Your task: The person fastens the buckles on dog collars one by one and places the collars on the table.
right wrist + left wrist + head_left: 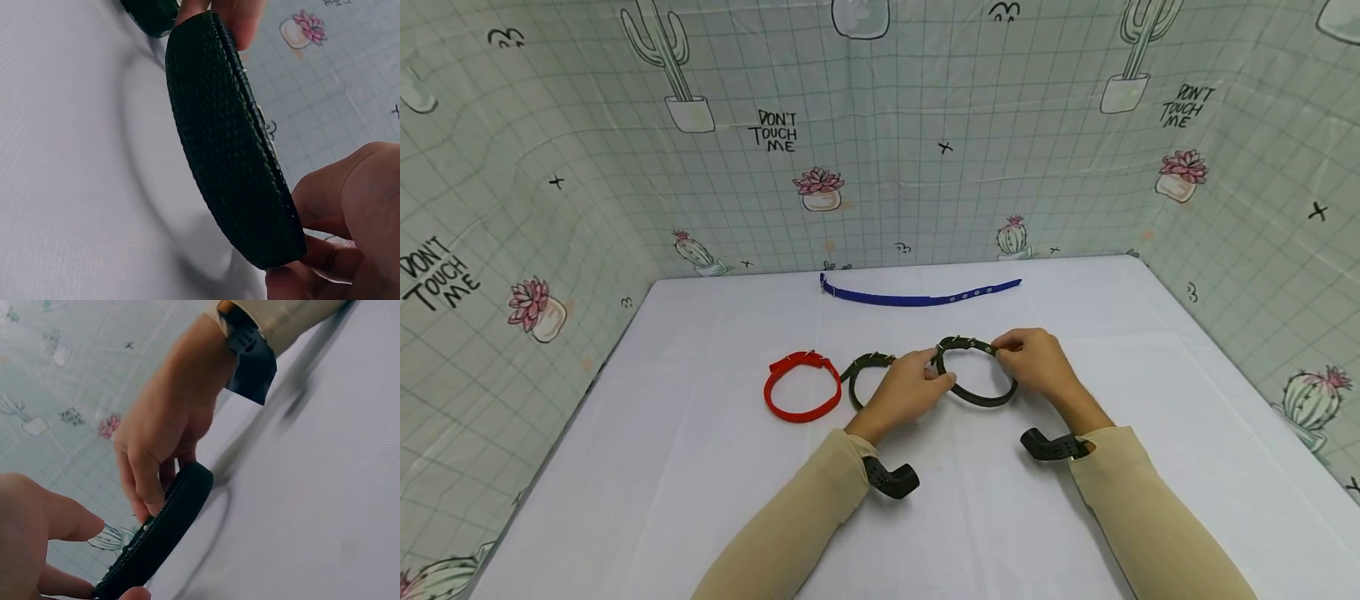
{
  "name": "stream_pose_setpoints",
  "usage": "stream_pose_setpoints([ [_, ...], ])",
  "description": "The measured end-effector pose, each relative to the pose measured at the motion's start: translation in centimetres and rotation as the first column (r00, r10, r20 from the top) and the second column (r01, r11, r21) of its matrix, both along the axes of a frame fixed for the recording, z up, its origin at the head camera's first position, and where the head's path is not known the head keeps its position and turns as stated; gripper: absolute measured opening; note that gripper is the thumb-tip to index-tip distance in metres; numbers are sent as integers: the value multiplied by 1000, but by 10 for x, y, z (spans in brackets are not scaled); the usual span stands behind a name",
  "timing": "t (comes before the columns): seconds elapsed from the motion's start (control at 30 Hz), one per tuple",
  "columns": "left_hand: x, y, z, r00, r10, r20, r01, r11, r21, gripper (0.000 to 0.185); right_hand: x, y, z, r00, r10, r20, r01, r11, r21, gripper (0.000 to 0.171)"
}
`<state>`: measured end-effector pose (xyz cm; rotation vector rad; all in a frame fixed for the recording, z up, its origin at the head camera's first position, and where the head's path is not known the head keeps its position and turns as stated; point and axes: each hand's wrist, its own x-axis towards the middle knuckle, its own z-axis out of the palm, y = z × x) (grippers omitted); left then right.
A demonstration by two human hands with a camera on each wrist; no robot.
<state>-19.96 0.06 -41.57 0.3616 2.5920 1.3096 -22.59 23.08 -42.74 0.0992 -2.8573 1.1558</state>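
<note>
A dark green woven pet collar [985, 402], buckled into a ring, is held between both hands, and its shadow shows on the cloth below in the wrist views. My left hand [910, 387] pinches the ring's left side near the buckle. On the opposite side, my right hand [1037, 362] pinches the band between thumb and fingers. The right wrist view shows the weave of the collar [225, 137] close up. Beside my left hand lies a second dark green collar [871, 359], also looped, partly hidden behind that hand.
Left of the second green collar, a red collar [802, 417] lies looped, close against its strap end. Toward the back, a blue collar [887, 300] is stretched out with its holes to the right. A white cloth [700, 467] covers the table; printed curtains [880, 108] surround it.
</note>
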Motion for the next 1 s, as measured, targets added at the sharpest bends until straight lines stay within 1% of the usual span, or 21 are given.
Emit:
stream_pose_setpoints([
  [0.2,-2,-2,-1,997,0,78,-3,999,40,57,-1,1,-4,1000,-4,11,4,999,32,21],
  [0.33,-5,-4,-1,996,-19,85,16,999,33,50,-2,2,-6,1000,-2,15,1,998,57,20],
  [0.47,-6,-8,0,996,-50,72,48,998,34,46,-3,1,-7,1000,0,21,-1,998,59,20],
  [0.57,-7,-11,2,996,-42,77,38,998,47,43,-6,-1,-7,1000,3,23,-4,999,52,20],
  [0.67,-8,-14,4,995,-5,99,-3,997,79,38,-8,-3,-8,1000,15,19,-16,998,52,20],
  [0.8,-9,-16,6,990,16,140,-40,985,170,32,-10,0,-7,999,23,27,-24,998,61,22],
  [0.87,-9,-17,7,989,5,148,-36,977,212,32,-10,2,-5,999,24,48,-28,997,72,23],
  [1.0,-12,-22,10,992,-16,124,-17,967,255,37,-15,8,-1,994,47,97,-56,994,89,27],
])
